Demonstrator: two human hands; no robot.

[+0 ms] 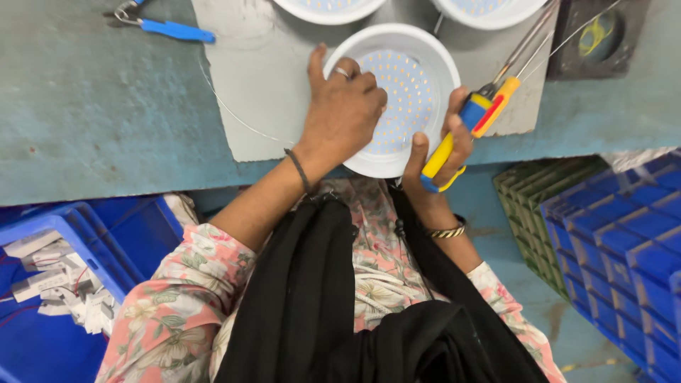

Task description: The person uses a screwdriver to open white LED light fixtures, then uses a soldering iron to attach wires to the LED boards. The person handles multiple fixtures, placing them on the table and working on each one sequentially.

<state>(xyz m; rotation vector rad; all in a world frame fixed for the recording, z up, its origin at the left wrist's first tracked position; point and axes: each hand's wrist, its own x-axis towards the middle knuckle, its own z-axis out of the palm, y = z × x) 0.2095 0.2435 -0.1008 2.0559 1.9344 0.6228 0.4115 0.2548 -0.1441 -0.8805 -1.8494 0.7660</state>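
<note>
Your left hand (344, 106) lies spread over the round white lamp housing (397, 96), fingers loosely curled, pressing down on its dotted LED plate rather than gripping it. The housing sits on a grey board (259, 92) at the near edge of the worktop (92, 106), its near rim overhanging slightly.

Your right hand (443, 152) is closed around the yellow-and-blue handle of a soldering iron (479, 117), whose shaft points far-right, away from the housing.

Risks, as judged:
- The overhanging rim could tip the housing into your lap if your left hand lifts.
- The iron's shaft runs close to thin wires (567, 35) and a neighbouring housing (489, 8); a careless swing could scorch them.
- Your thumb rests near the iron's collar, so it could get burnt.
</note>
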